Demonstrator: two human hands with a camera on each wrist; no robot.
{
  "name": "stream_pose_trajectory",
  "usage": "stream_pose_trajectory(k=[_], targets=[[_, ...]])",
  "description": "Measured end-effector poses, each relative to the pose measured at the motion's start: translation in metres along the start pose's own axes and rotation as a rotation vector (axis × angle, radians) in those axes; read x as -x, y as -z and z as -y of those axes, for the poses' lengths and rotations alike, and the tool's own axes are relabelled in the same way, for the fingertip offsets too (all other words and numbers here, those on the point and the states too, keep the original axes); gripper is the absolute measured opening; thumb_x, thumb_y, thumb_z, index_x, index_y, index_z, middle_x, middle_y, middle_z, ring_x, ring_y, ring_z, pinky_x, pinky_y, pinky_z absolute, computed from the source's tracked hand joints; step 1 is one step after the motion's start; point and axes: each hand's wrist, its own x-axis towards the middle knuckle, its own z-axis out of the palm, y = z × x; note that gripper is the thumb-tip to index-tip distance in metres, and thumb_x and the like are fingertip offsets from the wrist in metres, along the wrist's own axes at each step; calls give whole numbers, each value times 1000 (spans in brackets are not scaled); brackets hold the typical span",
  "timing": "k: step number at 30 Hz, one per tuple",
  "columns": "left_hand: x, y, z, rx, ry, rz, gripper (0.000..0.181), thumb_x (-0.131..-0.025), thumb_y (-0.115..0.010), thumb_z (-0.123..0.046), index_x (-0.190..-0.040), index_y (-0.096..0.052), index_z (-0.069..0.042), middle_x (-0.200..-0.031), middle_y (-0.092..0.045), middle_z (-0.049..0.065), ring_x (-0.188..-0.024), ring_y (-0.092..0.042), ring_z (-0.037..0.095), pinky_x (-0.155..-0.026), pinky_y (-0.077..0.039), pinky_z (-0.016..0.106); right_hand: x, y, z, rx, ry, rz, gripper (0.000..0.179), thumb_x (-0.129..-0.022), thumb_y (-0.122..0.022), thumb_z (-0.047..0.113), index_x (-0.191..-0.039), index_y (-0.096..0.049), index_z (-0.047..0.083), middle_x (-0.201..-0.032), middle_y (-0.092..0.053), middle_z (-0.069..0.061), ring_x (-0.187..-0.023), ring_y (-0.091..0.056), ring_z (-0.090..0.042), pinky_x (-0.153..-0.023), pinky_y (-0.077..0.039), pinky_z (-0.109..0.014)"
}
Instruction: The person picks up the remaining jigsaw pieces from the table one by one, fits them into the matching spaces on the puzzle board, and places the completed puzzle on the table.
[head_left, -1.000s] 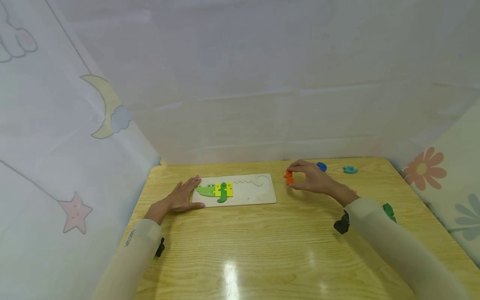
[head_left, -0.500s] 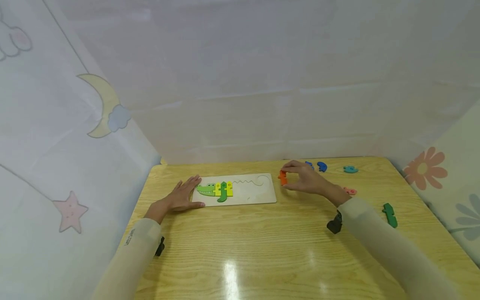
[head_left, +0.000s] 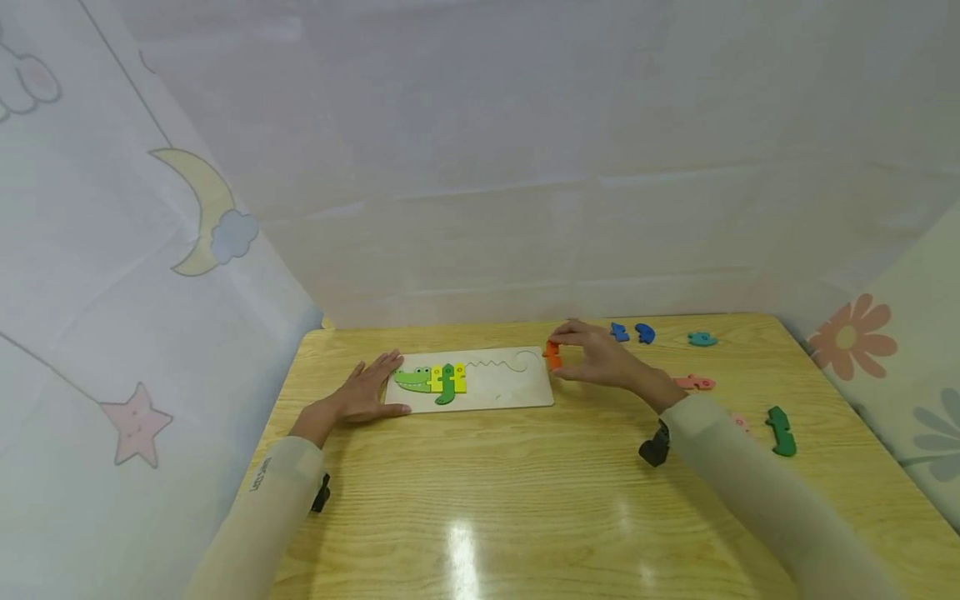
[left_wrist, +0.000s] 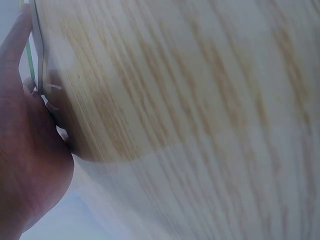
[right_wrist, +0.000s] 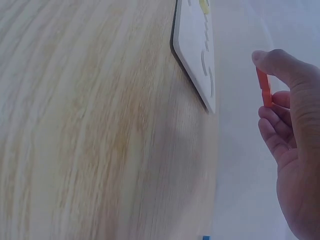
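A pale wooden puzzle board (head_left: 510,392) lies on the table, with a green crocodile head piece (head_left: 412,380), yellow body pieces (head_left: 460,377) and a green leg piece (head_left: 447,385) at its left part. A wavy line and a curl mark its bare right part. My left hand (head_left: 366,392) rests with spread fingers on the board's left end. Between thumb and fingertips, my right hand (head_left: 600,357) pinches an orange puzzle piece (head_left: 553,356) at the board's right edge; the right wrist view shows this orange piece (right_wrist: 264,87) raised above the table.
Blue pieces (head_left: 644,332) and a teal piece (head_left: 702,338) lie at the back right of the wooden table (head_left: 480,483). A coral piece (head_left: 697,382), a pink piece (head_left: 741,422) and a dark green piece (head_left: 781,431) lie around the right forearm. A white patterned sheet (head_left: 480,208) stands behind.
My right hand has moved left with the orange piece, from beside the board to its right edge. More pieces show behind the right arm. The left hand has stayed in place.
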Motion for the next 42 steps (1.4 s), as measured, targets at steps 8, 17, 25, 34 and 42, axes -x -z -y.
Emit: stream_pose_trajectory(k=[8, 17, 25, 34, 42], targets=[[0, 1, -2, 11, -9, -3, 107, -96, -72, -57, -171, -16, -6, -178, -9, 16, -164, -6, 39, -126, 1, 70, -6, -8, 3, -40, -14, 15, 57, -79, -95, 11, -127, -72, -10, -125, -68, -19, -109, -68, -36, -87, -61, -54], [1, 1, -4, 27, -37, -13, 109, -95, -70, -62, -170, -18, -3, -177, -11, 20, -163, -9, 43, -125, -2, 73, -16, -15, 10, -70, -5, 24, 57, -83, -93, 14, -129, -71, -10, -125, -67, -19, -111, -67, -35, -89, -59, -58], [-1, -3, 3, 38, -40, -13, 111, -94, -68, -67, -170, -17, -5, -178, -10, 18, -163, -8, 41, -125, 0, 72, -25, -19, 17, -98, 4, 40, 57, -81, -94, 14, -128, -71, -11, -126, -66, -19, -112, -67, -34, -90, -60, -57], [-5, -10, 14, 35, -41, -23, 114, -92, -66, -73, -172, -15, -11, -179, -7, 12, -164, -5, 37, -126, 3, 69, -32, -27, 22, -74, 3, 64, 57, -80, -94, 13, -127, -72, -9, -125, -67, -17, -111, -68, -33, -91, -60, -53], [-3, -5, 5, 29, -27, -23, 109, -94, -70, -64, -171, -17, -7, -178, -10, 15, -164, -7, 39, -126, 2, 70, -37, -35, 26, -76, -1, 77, 59, -81, -95, 16, -129, -72, -8, -126, -66, -18, -110, -68, -38, -90, -61, -51]])
